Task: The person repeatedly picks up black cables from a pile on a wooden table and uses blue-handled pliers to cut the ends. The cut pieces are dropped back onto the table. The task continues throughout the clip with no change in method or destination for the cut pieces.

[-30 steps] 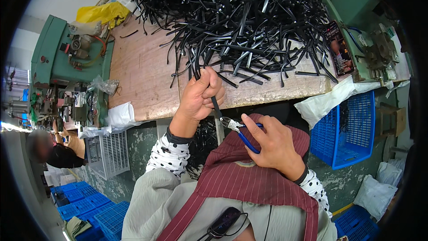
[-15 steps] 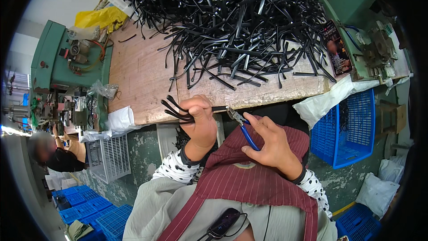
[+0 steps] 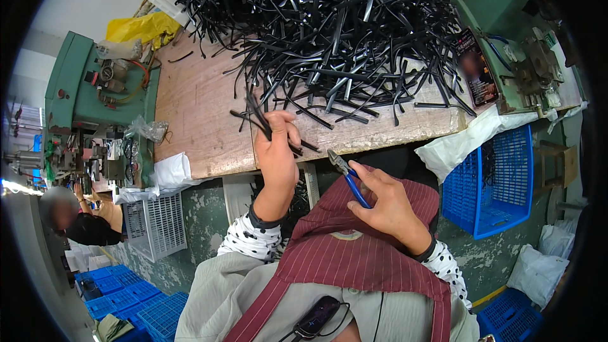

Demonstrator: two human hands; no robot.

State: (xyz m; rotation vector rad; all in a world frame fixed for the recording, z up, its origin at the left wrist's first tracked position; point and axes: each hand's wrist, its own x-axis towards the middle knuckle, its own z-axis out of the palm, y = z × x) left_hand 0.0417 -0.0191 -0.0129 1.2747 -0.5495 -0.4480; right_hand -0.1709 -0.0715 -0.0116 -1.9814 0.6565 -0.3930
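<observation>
My left hand is closed around a few slim black eyeglass temples at the table's near edge. Their curved ends stick out up and to the left, slightly blurred, and short straight ends show at its right side. In my right hand are diagonal cutting pliers with blue handles, their metal jaws pointing up and left. A small gap separates the jaws from the temples. Beyond both hands a large heap of black temples covers the far part of the wooden table.
Green machines flank the table at left, with another green machine at right. A blue crate stands below on the right, a white crate on the left. Another person sits at the far left.
My left hand has moved up and slightly left, carrying the temples away from the pliers' jaws and tilting them more upright. My right hand stays nearly in place, still gripping the pliers.
</observation>
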